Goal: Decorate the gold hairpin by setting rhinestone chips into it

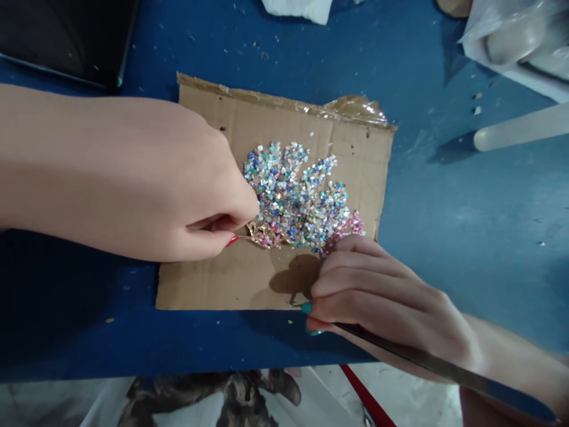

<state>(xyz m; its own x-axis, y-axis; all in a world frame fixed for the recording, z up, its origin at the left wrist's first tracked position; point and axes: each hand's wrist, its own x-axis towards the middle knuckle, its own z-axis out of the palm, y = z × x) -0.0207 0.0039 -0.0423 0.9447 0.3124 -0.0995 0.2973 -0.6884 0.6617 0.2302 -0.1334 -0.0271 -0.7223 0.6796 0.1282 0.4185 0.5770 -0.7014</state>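
My left hand (208,190) is closed in a pinch on the thin stem of a gold leaf-shaped ornament (267,235) with small pink stones among its leaves. The ornament is over the lower edge of a spread heap of tiny shiny chips (297,190) in blue, teal, clear and pink. Fingers of my right hand (377,290) are closed around long dark tweezers (427,362), whose thin tip points left over the cardboard's lower edge. Beside its upper fingers lie pink chips (349,225). Whether anything sits in the tip is too small to tell.
Under the heap lies a cardboard piece (213,284) on the blue table (444,237). A black flat device (66,35) is at upper left. At right are a whitish translucent rod (524,127) and a clear plastic bag (520,41). White tissue (297,7) is at the top.
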